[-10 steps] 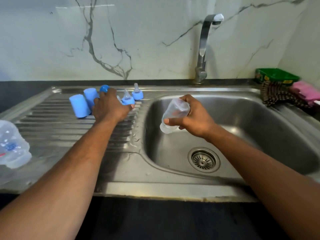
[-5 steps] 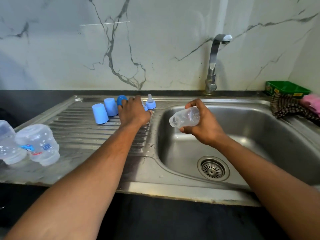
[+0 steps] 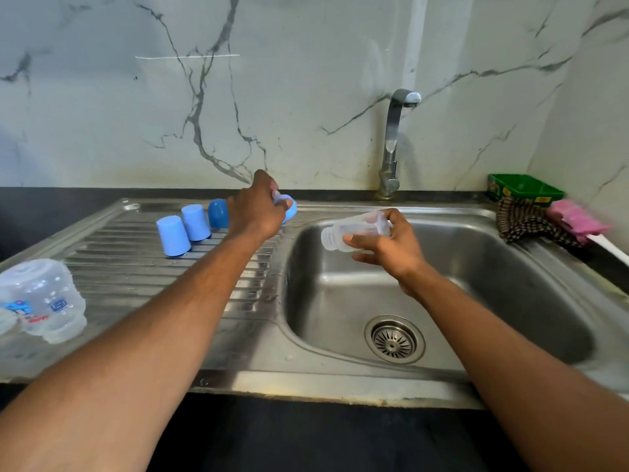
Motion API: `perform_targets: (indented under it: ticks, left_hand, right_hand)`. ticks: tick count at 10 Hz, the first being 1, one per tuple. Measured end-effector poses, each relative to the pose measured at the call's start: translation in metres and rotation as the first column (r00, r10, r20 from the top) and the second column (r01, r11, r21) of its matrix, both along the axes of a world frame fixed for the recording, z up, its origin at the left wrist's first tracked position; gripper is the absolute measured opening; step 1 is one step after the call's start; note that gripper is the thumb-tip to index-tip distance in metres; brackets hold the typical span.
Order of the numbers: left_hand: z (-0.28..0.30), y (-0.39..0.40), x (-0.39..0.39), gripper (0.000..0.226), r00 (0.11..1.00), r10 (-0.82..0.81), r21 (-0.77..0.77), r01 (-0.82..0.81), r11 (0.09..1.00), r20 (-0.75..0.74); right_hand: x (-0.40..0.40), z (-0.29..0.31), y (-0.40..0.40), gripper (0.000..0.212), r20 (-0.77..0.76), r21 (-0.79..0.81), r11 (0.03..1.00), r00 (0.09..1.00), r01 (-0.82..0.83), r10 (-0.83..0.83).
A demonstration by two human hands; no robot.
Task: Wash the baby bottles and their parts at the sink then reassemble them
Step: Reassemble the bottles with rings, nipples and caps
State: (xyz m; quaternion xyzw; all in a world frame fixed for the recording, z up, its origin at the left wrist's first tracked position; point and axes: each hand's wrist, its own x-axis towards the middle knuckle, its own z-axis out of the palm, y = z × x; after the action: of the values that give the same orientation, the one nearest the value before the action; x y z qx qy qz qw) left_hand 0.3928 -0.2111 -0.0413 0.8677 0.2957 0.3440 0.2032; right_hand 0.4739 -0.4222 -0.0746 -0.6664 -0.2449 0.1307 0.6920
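Lifted off the drainer, left hand (image 3: pixel 256 208) seemingly pinches a blue teat ring (image 3: pixel 288 205); right hand (image 3: pixel 388 245) grips the clear bottle (image 3: pixel 354 231).

Brushed steel sink (image 3: pixel 340 383) — clear plastic bottle (image 3: pixel 354 230) — glossy marble wall (image 3: pixel 306 80).

A home kitchen, shown by the stainless steel sink (image 3: pixel 442 274) with ribbed draining board (image 3: pixel 136 267), the curved chrome tap (image 3: pixel 391 144) on a white grey-veined marble wall (image 3: pixel 306 80), the dark countertop (image 3: pixel 51 199), and a checked brown cloth (image 3: pixel 524 219) beside a pink sponge (image 3: pixel 575 219).
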Motion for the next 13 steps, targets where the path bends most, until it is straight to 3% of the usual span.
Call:
perform_targets:
  ticks: [1, 2, 3, 4, 5, 6, 7, 8, 9, 10, 11, 13]
  left_hand:
    - [0.001, -0.039, -0.002, 0.026, 0.932, -0.097, -0.42, 0.249, 0.873, 0.35]
    - [-0.002, -0.071, -0.008, 0.015, 0.864, -0.014, -0.679, 0.406, 0.612, 0.504]
    - [-0.011, -0.086, -0.012, 0.019, 0.863, 0.027, -0.787, 0.447, 0.424, 0.505]
    - [-0.011, -0.086, -0.015, 0.026, 0.882, 0.012, -0.807, 0.427, 0.409, 0.472]
    - [-0.004, -0.083, -0.016, 0.031, 0.886, 0.001, -0.783, 0.409, 0.468, 0.463]
    - [-0.002, -0.087, -0.018, 0.025, 0.89, 0.038, -0.811, 0.397, 0.429, 0.455]
    - [-0.005, -0.09, -0.018, 0.025, 0.905, -0.003, -0.821, 0.387, 0.419, 0.425]
    - [-0.006, -0.094, -0.018, 0.018, 0.905, -0.092, -0.81, 0.414, 0.417, 0.415]
    - [-0.006, -0.098, -0.018, 0.019, 0.893, -0.128, -0.813, 0.446, 0.374, 0.431]
    - [-0.004, -0.104, -0.022, 0.018, 0.882, -0.139, -0.824, 0.471, 0.314, 0.451]
    - [-0.005, -0.107, -0.024, 0.016, 0.868, -0.161, -0.827, 0.497, 0.263, 0.47]
    - [-0.01, -0.109, -0.02, 0.026, 0.825, -0.276, -0.794, 0.557, 0.244, 0.494]
  right_hand:
    - [-0.001, 0.006, -0.008, 0.059, -0.066, -0.034, 0.999, 0.997, -0.029, 0.027]
    - [-0.002, 0.016, -0.019, 0.061, -0.023, -0.088, 0.995, 0.998, 0.056, -0.058]
    - [-0.002, 0.034, -0.039, 0.053, 0.001, -0.097, 0.987, 0.991, 0.13, -0.13]
    - [0.003, 0.054, -0.054, 0.048, 0.084, -0.166, 0.967, 0.98, 0.192, -0.18]
    - [0.005, 0.083, -0.064, 0.038, 0.168, -0.121, 0.976, 0.973, 0.179, -0.158]
    - [0.009, 0.09, -0.071, 0.042, -0.131, 0.217, 0.974, 0.987, -0.066, 0.096]
    - [0.016, 0.056, -0.068, 0.042, 0.421, -0.533, 0.817, 0.907, 0.219, 0.032]
    - [0.011, 0.03, -0.066, 0.066, 0.687, -0.721, 0.32, 0.693, 0.614, 0.219]
    - [0.013, 0.033, -0.065, 0.068, 0.719, -0.61, 0.512, 0.694, 0.605, 0.035]
    - [0.013, 0.035, -0.062, 0.06, 0.381, -0.39, 0.845, 0.899, 0.366, -0.214]
    - [0.003, 0.03, -0.059, 0.052, 0.058, -0.141, 0.967, 0.977, 0.212, -0.206]
    - [-0.008, 0.016, -0.048, 0.047, -0.075, -0.043, 0.991, 0.989, 0.128, -0.131]
